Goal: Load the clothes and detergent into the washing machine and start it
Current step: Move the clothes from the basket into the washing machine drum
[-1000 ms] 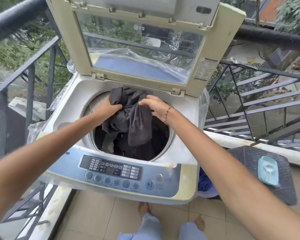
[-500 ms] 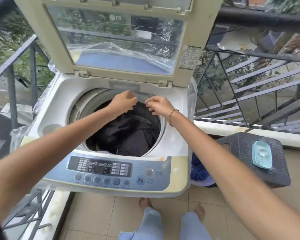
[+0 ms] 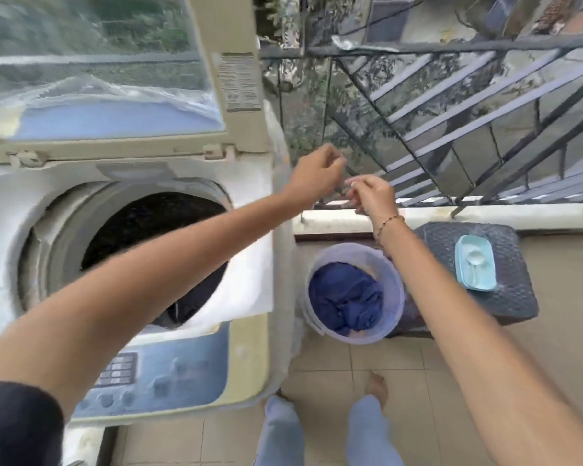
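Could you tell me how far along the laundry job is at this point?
Done: dark clothes lie in the drum. In hand: left hand and right hand hover curled right of the washer; whether they hold anything is unclear. Left: blue clothes in the bucket, detergent tray on the stool, lid open, washer not started.

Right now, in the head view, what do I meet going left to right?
Washing machine with dark clothes in its drum → bucket of blue clothes → woven stool carrying the teal tray.

Left hand [image 3: 317, 173], right hand [image 3: 371, 195] close together beside washing machine [image 3: 249, 280], curled, perhaps pinching something; blue clothes [image 3: 344, 294] in bucket [image 3: 367, 339].
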{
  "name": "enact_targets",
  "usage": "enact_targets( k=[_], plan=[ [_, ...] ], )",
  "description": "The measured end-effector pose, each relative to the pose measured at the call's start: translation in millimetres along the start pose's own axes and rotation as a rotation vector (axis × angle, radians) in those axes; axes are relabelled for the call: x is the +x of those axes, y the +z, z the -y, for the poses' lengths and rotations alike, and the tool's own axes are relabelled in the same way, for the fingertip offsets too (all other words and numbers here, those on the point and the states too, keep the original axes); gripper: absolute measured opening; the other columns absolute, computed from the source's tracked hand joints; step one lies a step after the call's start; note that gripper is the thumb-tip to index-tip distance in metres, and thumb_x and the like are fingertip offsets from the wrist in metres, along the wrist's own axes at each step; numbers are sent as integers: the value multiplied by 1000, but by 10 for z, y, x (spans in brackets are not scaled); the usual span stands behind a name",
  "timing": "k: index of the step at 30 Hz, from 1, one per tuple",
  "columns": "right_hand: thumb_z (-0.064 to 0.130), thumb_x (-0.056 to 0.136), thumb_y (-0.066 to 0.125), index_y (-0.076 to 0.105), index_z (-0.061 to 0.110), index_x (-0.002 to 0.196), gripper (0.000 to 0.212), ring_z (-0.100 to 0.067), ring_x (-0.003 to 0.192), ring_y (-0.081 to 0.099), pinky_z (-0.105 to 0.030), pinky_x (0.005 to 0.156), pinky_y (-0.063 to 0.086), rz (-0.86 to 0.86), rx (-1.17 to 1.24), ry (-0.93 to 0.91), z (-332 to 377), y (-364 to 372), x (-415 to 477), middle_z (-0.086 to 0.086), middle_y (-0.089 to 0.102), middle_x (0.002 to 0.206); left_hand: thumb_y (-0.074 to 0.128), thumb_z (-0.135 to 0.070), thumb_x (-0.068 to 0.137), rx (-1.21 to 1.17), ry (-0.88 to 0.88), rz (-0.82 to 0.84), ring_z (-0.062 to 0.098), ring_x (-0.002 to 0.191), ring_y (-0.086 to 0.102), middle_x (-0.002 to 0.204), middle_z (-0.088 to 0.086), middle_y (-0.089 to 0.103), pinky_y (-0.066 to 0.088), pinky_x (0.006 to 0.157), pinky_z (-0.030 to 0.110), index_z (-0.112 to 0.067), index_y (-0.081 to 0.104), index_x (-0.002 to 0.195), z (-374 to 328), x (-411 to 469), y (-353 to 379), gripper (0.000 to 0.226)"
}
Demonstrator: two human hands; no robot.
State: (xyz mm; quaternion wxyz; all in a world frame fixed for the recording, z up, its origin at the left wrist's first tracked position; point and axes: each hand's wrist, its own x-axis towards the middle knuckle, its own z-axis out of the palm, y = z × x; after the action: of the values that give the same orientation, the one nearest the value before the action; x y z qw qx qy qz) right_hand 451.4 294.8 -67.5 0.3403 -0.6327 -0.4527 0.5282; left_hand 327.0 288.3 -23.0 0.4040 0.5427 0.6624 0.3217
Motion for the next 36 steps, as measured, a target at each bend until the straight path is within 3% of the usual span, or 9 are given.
enact_targets(
  k=[3,8,11,17,22,25,28,33,36],
  plan=[
    [8,91,44,59,21,71,28,-4,37,46,-13,38,36,-24,1,137,-508,-412,242,-1,54,63,47,-21,91,58,-22,76,24,76,64,84,9,67,51,71,31,-8,61,98,-45,244,725,20],
    [4,92,45,56,15,67,29,1,26,41,-10,32,34,-72,7,304,-1481,-863,623,-5,52,61,43,-22,90,156,-111,180,33,84,67,91,17,71,56,77,38,-9,57,98,333,618,1798,21],
    [7,93,47,60,10,78,20,1,27,42,-11,34,36,-69,-9,385,-2071,-991,757,-4,54,62,42,-22,90,187,-220,190,34,87,65,93,16,69,53,78,39,-9,56,97,919,758,2267,20],
    [8,89,54,59,14,74,17,-1,30,44,-13,36,40,0,-65,530,-3293,-924,975,-3,54,60,43,-18,92,236,-507,216,29,84,60,91,15,61,48,77,39,-7,47,97,2375,709,2831,12],
    [12,89,56,56,17,72,18,-5,37,49,-12,37,42,119,-118,675,-4125,-767,1001,-3,56,63,57,-22,79,244,-819,187,40,114,54,130,25,54,48,96,47,3,44,129,3612,470,3123,57],
    [12,90,55,55,15,74,16,1,29,47,-10,35,41,149,-143,727,-4427,-700,1009,-4,55,64,58,-17,86,174,-976,168,38,120,53,134,18,52,46,101,46,-1,44,134,3972,302,3178,53],
    [13,91,54,58,11,87,5,-8,44,53,-11,38,43,191,-176,752,-4613,-625,1041,-3,56,66,58,-16,89,-28,-1104,155,36,114,57,122,13,55,50,94,43,-4,40,133,4121,246,3241,50],
    [13,91,52,60,9,95,10,-12,54,51,-12,42,46,226,-204,751,-4780,-512,1104,-2,57,67,64,-24,87,-262,-1211,46,30,89,63,131,13,49,53,58,32,-11,24,139,4344,354,3430,67],
    [14,92,51,60,9,99,12,-11,55,51,-11,46,47,250,-209,745,-4845,-467,1118,-2,58,70,62,-14,89,-244,-1154,-33,29,82,61,111,14,52,52,52,25,-9,43,112,4441,418,3459,31]
  ],
)
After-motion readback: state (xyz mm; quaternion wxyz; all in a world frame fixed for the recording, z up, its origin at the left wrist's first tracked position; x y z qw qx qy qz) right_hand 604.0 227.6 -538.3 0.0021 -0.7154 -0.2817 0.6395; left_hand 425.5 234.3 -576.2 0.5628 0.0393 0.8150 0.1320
